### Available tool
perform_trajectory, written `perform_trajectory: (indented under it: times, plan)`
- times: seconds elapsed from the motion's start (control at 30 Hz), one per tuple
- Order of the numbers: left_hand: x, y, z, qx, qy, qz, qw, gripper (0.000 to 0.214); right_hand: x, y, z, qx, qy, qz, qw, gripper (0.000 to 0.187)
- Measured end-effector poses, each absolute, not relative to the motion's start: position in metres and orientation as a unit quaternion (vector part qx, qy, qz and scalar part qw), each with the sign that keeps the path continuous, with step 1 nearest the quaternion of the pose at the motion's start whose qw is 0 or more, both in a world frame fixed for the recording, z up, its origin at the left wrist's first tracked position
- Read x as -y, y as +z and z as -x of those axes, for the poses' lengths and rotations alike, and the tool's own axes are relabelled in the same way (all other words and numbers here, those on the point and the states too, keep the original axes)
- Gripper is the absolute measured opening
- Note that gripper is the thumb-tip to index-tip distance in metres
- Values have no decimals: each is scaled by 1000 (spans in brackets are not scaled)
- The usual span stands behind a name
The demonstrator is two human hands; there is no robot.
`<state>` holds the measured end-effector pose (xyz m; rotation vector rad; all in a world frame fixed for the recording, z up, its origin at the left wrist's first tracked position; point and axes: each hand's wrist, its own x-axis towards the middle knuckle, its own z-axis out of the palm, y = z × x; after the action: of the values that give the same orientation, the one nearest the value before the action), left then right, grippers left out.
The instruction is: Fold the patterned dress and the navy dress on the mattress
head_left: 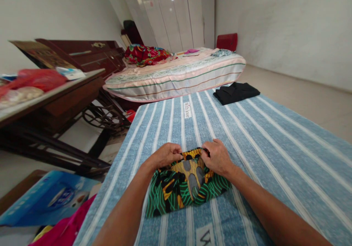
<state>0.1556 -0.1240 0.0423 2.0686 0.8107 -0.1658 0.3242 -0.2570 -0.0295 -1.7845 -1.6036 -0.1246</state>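
Note:
A small garment of green, orange and black patterned cloth [181,189] lies on a blue striped mattress [261,147] in front of me. My left hand [166,155] is closed on the cloth's far edge at its left. My right hand [217,157] is closed on the same far edge at its right. Both hands rest close together, with the cloth bunched between them.
A folded black garment [235,92] lies at the mattress's far end. Beyond it is a second mattress [178,75] with a red floral cloth [145,54]. A dark wooden sewing table [52,99] stands at the left. A blue box [46,198] and pink cloth [66,229] sit near left.

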Motion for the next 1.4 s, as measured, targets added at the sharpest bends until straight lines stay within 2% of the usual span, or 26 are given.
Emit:
perform_trajectory:
  times: [0.13, 0.37, 0.73, 0.93, 1.17, 1.4]
  plan:
    - [125, 47, -153, -333, -71, -801, 493, 25, 258, -29, -325, 625, -56, 689, 363, 13]
    - [127, 50, -150, -325, -62, -800, 501, 24, 260, -25, -323, 634, -78, 666, 386, 14]
    - [128, 42, -152, -311, -52, -841, 439, 20, 263, -22, -322, 656, -106, 617, 421, 13]
    - [136, 50, -145, -280, -25, -893, 352, 17, 270, -14, -322, 701, -96, 563, 426, 13]
    - [152, 50, -126, -217, 15, -946, 239, 19, 282, 5, -324, 775, 7, 500, 387, 13]
    - [162, 50, -115, -204, -5, -946, 251, 18, 290, 15, -324, 790, 83, 502, 342, 16]
